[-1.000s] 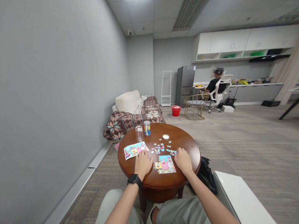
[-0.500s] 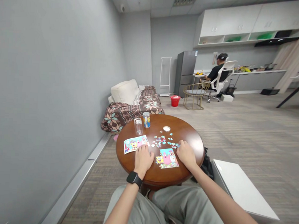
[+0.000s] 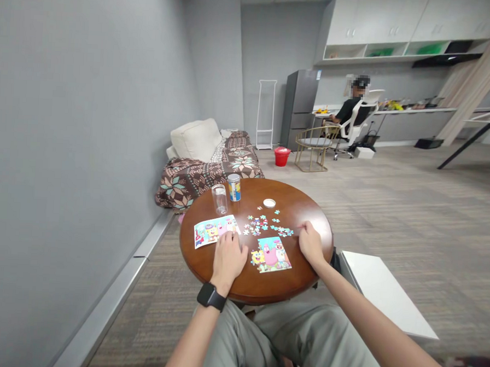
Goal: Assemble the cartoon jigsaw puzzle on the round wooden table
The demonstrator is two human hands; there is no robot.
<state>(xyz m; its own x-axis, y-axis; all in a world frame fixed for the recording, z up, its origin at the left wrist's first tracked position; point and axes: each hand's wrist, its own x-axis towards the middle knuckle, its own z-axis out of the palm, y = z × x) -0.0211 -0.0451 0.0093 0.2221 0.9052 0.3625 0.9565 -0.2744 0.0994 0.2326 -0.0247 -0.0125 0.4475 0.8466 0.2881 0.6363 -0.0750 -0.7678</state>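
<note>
My left hand (image 3: 227, 255) lies flat and open on the round wooden table (image 3: 301, 208), between a printed cartoon picture (image 3: 215, 230) and a partly assembled cartoon puzzle (image 3: 271, 254). A black watch is on that wrist. My right hand (image 3: 310, 243) rests on the table just right of the puzzle, fingers loosely curled, fingertips near several loose puzzle pieces (image 3: 267, 225). I cannot see anything held in it.
A clear glass (image 3: 219, 198), a blue-yellow can (image 3: 234, 187) and a small white lid (image 3: 269, 203) stand at the table's far side. A blanket-covered sofa (image 3: 207, 162) lies behind; a white box (image 3: 383, 292) sits at right. A person sits on a white chair (image 3: 355, 121) far off.
The camera has tilted down and shifted, so the table appears higher and more to the left. My right hand has slid slightly right, away from the puzzle. My left hand stays flat.
</note>
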